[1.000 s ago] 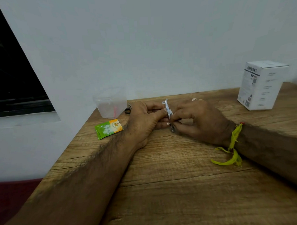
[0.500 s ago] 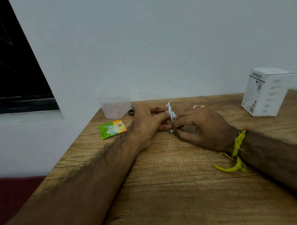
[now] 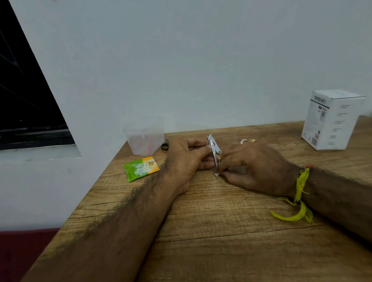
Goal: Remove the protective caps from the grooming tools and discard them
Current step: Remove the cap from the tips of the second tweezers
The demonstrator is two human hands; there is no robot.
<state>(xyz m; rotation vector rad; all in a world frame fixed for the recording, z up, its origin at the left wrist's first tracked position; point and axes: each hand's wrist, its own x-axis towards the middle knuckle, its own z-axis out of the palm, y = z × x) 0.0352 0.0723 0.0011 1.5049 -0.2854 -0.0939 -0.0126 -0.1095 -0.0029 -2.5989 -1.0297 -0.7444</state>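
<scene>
Just right of the clear plastic cup (image 3: 143,135): slim steel grooming tool (image 3: 213,150), probably light, stiff and slippery, upright and pinched mid-shaft by left hand (image 3: 187,160), with right hand (image 3: 251,166) fingertips pinching the tiny white cap (image 3: 217,175) at its lower tip, likeliest spot to pull.

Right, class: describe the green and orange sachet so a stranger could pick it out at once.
Start at the wooden table, near its left edge. The sachet lies flat just in front of the clear plastic container. It is the only brightly printed item there.
</scene>
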